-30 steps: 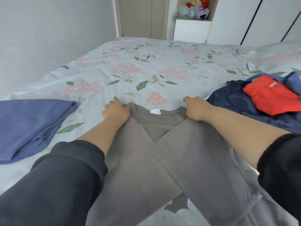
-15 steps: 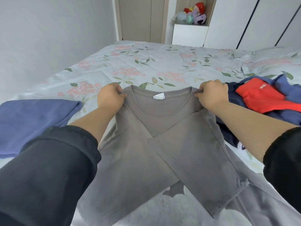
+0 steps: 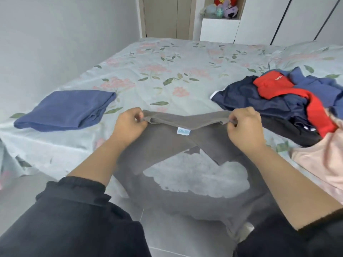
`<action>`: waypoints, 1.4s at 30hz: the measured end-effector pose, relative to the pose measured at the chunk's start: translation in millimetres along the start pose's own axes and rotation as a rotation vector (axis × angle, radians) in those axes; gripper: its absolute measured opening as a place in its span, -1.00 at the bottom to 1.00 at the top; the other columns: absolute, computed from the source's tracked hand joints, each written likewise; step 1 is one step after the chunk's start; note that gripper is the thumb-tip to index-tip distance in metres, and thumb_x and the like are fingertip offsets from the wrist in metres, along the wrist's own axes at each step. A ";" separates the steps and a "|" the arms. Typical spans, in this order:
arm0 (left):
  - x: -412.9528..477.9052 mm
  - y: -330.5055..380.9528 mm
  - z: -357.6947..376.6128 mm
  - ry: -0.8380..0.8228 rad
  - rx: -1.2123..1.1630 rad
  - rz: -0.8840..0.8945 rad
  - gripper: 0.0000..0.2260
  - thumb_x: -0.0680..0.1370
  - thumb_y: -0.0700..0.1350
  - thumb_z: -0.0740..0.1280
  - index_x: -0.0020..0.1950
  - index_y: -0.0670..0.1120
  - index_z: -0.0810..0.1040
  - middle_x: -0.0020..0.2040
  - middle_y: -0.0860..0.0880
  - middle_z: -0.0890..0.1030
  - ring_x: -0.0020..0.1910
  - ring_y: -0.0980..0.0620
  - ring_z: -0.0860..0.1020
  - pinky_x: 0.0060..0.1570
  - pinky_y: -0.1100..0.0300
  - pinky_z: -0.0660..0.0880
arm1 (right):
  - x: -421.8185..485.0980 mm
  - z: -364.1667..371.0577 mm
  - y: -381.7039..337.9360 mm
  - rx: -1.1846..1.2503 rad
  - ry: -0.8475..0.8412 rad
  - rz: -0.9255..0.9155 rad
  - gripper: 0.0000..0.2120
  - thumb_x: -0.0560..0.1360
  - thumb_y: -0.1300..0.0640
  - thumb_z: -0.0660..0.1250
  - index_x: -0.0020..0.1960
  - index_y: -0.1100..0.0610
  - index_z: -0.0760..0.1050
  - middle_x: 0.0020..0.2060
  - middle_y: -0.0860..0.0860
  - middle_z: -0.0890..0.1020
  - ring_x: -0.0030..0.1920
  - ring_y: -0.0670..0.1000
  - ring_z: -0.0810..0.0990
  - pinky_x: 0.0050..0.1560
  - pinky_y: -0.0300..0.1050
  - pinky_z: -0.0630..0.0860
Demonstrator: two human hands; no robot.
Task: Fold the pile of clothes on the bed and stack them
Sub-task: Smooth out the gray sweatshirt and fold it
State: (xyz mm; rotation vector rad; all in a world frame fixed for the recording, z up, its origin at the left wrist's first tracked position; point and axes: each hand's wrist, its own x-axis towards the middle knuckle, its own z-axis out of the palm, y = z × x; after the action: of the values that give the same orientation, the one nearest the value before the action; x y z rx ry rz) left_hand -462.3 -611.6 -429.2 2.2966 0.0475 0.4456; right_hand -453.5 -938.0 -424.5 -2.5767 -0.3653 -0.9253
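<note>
— Since the lower half of the grey t-shirt point(image 3: 167, 143) hangs off the bed edge over the floor point(image 3: 22, 197), that's the weak spot imo. The tucked-in side flaps point(image 3: 209, 145) only lie crossed on the back with nothing pinning them. A quick lift or swing could flop them open, and then the fold is gone.

— Agreed. The person's left hand point(image 3: 130, 125) and right hand point(image 3: 245, 127) each pinch a shoulder corner by the collar. The fingers are curled tight on the cloth, with the white label point(image 3: 183, 131) between them. The grip looks even, but if one pinch slips the whole thing goes crooked. The hem could also drag on the floor if they lower it.

— Landing spot is the other worry. The folded blue garment point(image 3: 65, 110) sits on the bed point(image 3: 176, 62) off to the left, well apart from the shirt, so stacking means carrying it across. A sloppy drop could knock that one askew.

— On the right, the unfolded pile point(image 3: 259, 101) is just beside the right hand. It has a red piece point(image 3: 274, 84) on top and a pink piece point(image 3: 324, 164) spilling toward the near edge. Easy to snag some of it when laying the shirt down.
</note>
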 end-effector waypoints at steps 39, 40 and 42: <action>17.9 -31.2 52.7 -0.540 0.785 0.182 -0.50 0.65 0.10 -0.06 0.57 -0.01 -0.04 0.57 0.02 0.00 0.54 -0.03 -0.15 0.46 -0.14 -0.20 | -31.2 50.9 22.5 -0.343 -0.735 0.219 -0.45 0.62 -0.07 -0.05 0.55 0.02 -0.09 0.55 -0.03 -0.09 0.53 0.00 -0.16 0.42 0.29 -0.24; 24.1 -28.2 49.6 -0.567 0.770 0.180 -0.49 0.65 0.10 0.00 0.56 0.01 -0.04 0.57 0.01 0.03 0.54 -0.04 -0.16 0.44 -0.17 -0.22 | -23.2 50.7 23.0 -0.348 -0.764 0.196 -0.43 0.61 -0.06 0.01 0.55 0.00 -0.12 0.55 -0.01 -0.11 0.53 0.03 -0.18 0.42 0.30 -0.24; 37.0 -18.7 42.0 -0.615 0.719 0.152 -0.40 0.61 0.07 0.18 0.56 0.04 -0.04 0.54 -0.05 0.13 0.54 -0.06 -0.05 0.41 -0.22 -0.24 | -1.9 48.2 23.2 -0.325 -0.856 0.179 -0.31 0.56 -0.04 0.17 0.54 -0.02 -0.15 0.54 0.02 -0.01 0.53 0.07 -0.10 0.43 0.30 -0.21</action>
State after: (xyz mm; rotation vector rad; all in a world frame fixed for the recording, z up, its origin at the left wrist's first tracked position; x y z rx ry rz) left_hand -411.7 -621.6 -458.0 3.0594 -0.3226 -0.2772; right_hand -419.9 -938.2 -466.1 -3.1260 -0.1981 0.2526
